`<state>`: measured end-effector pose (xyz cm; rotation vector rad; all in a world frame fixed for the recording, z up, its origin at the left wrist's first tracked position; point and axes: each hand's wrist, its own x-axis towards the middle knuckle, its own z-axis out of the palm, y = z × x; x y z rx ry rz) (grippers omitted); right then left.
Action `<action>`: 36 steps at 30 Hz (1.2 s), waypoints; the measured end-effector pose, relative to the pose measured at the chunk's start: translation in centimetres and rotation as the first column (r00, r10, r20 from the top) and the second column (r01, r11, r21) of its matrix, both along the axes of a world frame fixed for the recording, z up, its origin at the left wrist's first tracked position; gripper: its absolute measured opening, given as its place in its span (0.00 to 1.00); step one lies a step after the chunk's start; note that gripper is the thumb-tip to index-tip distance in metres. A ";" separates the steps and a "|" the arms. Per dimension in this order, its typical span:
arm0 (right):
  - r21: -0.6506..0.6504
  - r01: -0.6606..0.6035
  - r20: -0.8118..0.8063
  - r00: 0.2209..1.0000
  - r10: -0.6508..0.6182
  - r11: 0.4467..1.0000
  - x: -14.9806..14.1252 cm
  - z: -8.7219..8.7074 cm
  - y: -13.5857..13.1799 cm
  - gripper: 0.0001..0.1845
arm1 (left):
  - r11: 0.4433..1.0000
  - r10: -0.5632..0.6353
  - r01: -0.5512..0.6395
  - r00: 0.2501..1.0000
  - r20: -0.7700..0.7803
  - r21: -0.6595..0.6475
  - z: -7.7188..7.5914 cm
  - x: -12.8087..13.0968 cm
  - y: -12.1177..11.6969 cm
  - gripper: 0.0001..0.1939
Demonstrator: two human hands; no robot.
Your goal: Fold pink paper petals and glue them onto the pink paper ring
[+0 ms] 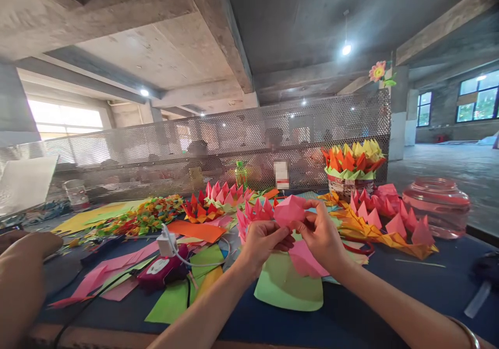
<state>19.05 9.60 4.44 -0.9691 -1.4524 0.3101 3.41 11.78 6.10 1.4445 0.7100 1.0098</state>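
Observation:
Between my two hands is a pink folded paper piece [289, 210], raised above the table. My left hand [267, 238] pinches its lower edge, the fingers curled in. On its right side, my right hand [320, 232] grips it with thumb and fingers. Below them lie a pale green paper sheet [288, 286] and a pink paper sheet [307, 259]. Pink pointed paper petals [255, 212] stand just behind my left hand. To the right is a strip of pink and orange folded petals [395, 224].
Left of my arms lie a maroon pouch [159, 272], a white charger [167, 244] with its cable, and green paper [167, 302]. A layered paper lotus [353, 164] and a pink-tinted jar [438, 208] stand at right. A perforated metal screen [156, 151] runs behind. Another person's arm [23, 276] reaches in at left.

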 end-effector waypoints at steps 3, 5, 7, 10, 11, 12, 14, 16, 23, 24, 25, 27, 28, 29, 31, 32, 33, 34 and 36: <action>-0.008 -0.031 -0.045 0.999 0.031 0.999 0.0 0.0 0.0 0.16 | 1.000 -0.008 0.008 1.000 0.003 0.001 0.0 0.0 -0.1 0.20; -0.017 -0.061 -0.081 0.995 0.060 0.998 0.0 0.0 0.0 0.16 | 1.000 -0.010 0.010 1.000 0.005 0.004 0.0 0.0 -0.2 0.20; -0.024 -0.092 -0.117 0.989 0.088 0.995 -0.1 0.0 0.1 0.17 | 1.000 -0.007 0.007 1.000 0.009 0.009 -0.1 0.1 -0.2 0.21; -0.033 -0.129 -0.165 0.979 0.122 0.991 -0.1 -0.1 0.4 0.19 | 1.000 0.005 -0.005 1.000 0.012 0.014 -0.1 0.1 -0.2 0.21; -0.038 -0.137 -0.180 0.975 0.128 0.990 0.0 -0.2 0.6 0.20 | 1.000 0.010 -0.010 1.000 0.011 0.014 -0.1 0.1 -0.1 0.21; -0.046 -0.143 -0.193 0.972 0.132 0.989 0.0 -0.2 0.7 0.21 | 1.000 0.016 -0.016 1.000 0.010 0.014 -0.1 0.1 -0.1 0.21; -0.067 -0.150 -0.212 0.968 0.133 0.986 0.2 -0.3 1.0 0.24 | 0.999 0.028 -0.028 1.000 0.011 0.019 0.0 0.1 0.0 0.21; -0.101 -0.164 -0.207 0.968 0.140 0.981 0.4 -0.4 1.2 0.25 | 0.999 0.036 -0.037 0.999 0.016 0.027 0.0 0.1 0.1 0.21; -0.173 -0.192 -0.090 0.980 0.178 0.966 0.2 -0.5 1.0 0.22 | 0.998 0.048 -0.050 0.998 0.035 0.034 0.1 0.0 0.0 0.21; -0.165 -0.184 -0.084 0.981 0.172 0.969 0.1 -0.5 0.9 0.22 | 0.998 0.048 -0.049 0.998 0.036 0.030 0.1 0.0 0.0 0.20; -0.157 -0.178 -0.079 0.983 0.168 0.971 0.0 -0.4 0.7 0.21 | 0.999 0.047 -0.048 0.998 0.036 0.026 0.1 0.0 0.0 0.20; -0.144 -0.173 -0.070 0.984 0.165 0.974 -0.1 -0.1 0.5 0.20 | 0.999 0.046 -0.047 0.998 0.036 0.019 0.0 0.0 0.0 0.20; -0.139 -0.173 -0.067 0.984 0.165 0.975 -0.1 0.0 0.4 0.19 | 0.999 0.046 -0.047 0.998 0.036 0.018 0.0 0.0 0.0 0.20; -0.137 -0.174 -0.065 0.984 0.167 0.975 -0.2 0.1 0.3 0.18 | 0.999 0.046 -0.047 0.998 0.038 0.019 0.0 0.0 0.0 0.20; -0.136 -0.175 -0.067 0.984 0.167 0.975 -0.2 0.3 0.2 0.18 | 0.999 0.046 -0.046 0.998 0.040 0.021 0.1 -0.1 0.1 0.20; -0.138 -0.171 -0.070 0.984 0.163 0.976 -0.2 0.3 0.1 0.18 | 0.999 0.046 -0.046 0.998 0.041 0.022 0.1 -0.1 0.1 0.20; -0.140 -0.166 -0.076 0.985 0.156 0.976 -0.2 0.3 0.2 0.19 | 0.999 0.046 -0.047 0.998 0.043 0.023 0.1 -0.1 0.1 0.20; -0.144 -0.158 -0.082 0.986 0.147 0.977 -0.2 0.3 0.2 0.20 | 0.999 0.046 -0.047 0.998 0.043 0.024 0.1 -0.1 0.1 0.20; -0.153 -0.139 -0.091 0.988 0.126 0.978 0.0 0.3 0.4 0.22 | 0.999 0.048 -0.049 0.998 0.044 0.021 0.1 -0.1 0.1 0.20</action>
